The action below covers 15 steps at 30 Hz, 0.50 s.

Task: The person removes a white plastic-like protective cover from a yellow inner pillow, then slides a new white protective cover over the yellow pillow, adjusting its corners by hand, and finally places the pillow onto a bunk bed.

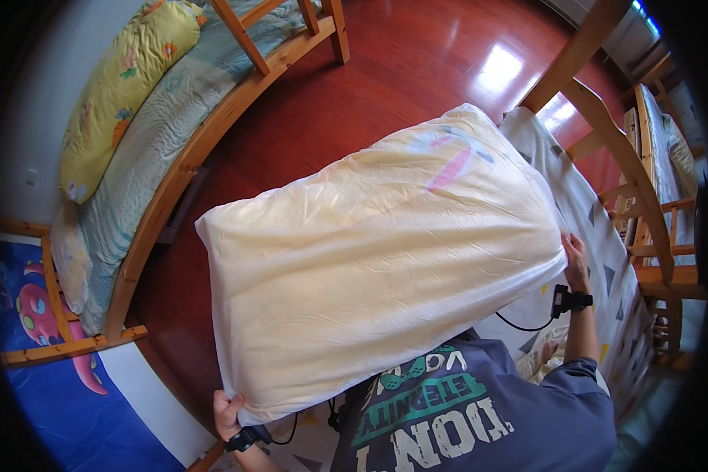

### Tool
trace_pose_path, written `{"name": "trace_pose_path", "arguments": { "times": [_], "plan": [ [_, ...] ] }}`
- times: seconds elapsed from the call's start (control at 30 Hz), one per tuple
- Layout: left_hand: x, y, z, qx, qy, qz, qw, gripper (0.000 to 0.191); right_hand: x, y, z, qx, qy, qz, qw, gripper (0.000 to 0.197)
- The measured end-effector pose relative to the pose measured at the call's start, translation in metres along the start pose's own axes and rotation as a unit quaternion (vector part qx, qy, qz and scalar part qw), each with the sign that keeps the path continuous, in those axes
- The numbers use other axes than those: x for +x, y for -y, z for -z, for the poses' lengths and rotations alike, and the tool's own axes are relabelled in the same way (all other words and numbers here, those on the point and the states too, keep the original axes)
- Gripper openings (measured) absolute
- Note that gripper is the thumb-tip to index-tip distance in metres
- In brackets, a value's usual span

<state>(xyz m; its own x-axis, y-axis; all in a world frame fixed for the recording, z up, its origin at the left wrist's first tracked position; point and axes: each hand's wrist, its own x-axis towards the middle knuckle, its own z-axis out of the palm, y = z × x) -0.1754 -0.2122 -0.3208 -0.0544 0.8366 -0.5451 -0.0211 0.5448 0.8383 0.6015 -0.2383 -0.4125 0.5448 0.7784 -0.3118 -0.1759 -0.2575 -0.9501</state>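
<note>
A large rectangular, quilt-like bundle in a thin white fabric cover [354, 265] is spread out before me, its pale yellow filling and a pink-and-blue print showing through. My left hand [228, 415] grips its lower left corner, thumb on top. At the right end, my right hand [573, 255] holds the edge of the cover, where the fabric gathers into creases. Both wrists wear black straps with small devices and cables. The bundle hides part of the floor and of the bedding under it.
Beneath and to the right lies a white sheet with grey triangles [607, 283], beside a wooden bed rail [643, 159]. At left stands a wooden bed [194, 147] with a rolled yellow quilt [124, 100]. Between the beds shows a red wooden floor [307, 112]. A blue mural [65, 401] is at lower left.
</note>
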Motion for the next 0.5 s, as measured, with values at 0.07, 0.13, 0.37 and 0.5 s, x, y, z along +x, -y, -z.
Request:
{"name": "trace_pose_path", "arguments": {
  "times": [0.07,0.13,0.37,0.5],
  "plan": [
    [0.008,0.037,0.016,0.000,-0.041,-0.008,0.999,0.016,0.007,-0.034,0.014,-0.005,-0.013,-0.006,1.000,0.023],
    [0.016,0.068,0.022,-0.005,-0.045,0.045,0.998,0.013,0.004,-0.050,0.007,-0.021,-0.013,-0.033,0.999,0.021],
    [0.036,0.049,0.020,0.071,0.060,0.105,0.990,0.016,0.012,-0.056,0.016,-0.087,0.005,-0.073,0.993,0.022],
    [0.031,-0.024,0.012,0.224,0.011,0.013,0.974,0.039,0.004,0.027,0.010,-0.264,-0.095,0.013,0.960,0.038]
  ]
}}
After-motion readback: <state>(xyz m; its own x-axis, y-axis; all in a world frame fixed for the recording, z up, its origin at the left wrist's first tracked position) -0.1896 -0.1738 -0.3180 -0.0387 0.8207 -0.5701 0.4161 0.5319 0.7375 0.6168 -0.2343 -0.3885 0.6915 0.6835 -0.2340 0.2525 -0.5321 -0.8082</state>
